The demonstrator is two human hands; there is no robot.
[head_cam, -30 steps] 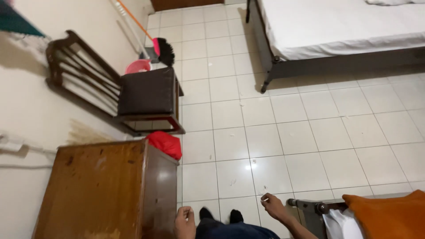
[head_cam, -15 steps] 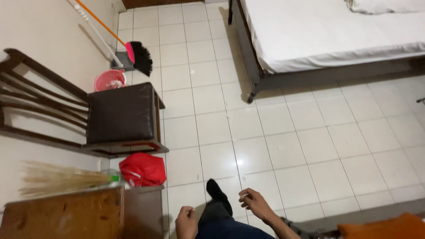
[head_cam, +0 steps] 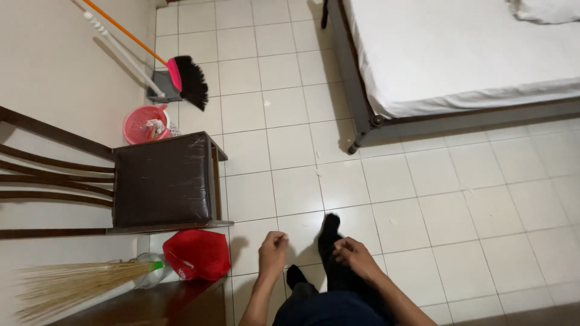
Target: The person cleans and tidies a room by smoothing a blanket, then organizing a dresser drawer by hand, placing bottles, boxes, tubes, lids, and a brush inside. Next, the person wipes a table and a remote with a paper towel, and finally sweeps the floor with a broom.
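Curling loosely, both hands hang in front of the person's legs: the left hand (head_cam: pixel 273 249) in a soft fist, the right hand (head_cam: pixel 355 256) with fingers bent, perhaps pinching something tiny, though I cannot tell. Nearest them lies a red bag (head_cam: pixel 197 254) by the straw broom (head_cam: pixel 72 285). Since a second ago the person has stepped forward, bringing the dark-seated chair (head_cam: pixel 163 181) alongside. Beyond spread the tiled floor (head_cam: pixel 459 205), pink bucket (head_cam: pixel 145 124) and bed (head_cam: pixel 459 54).
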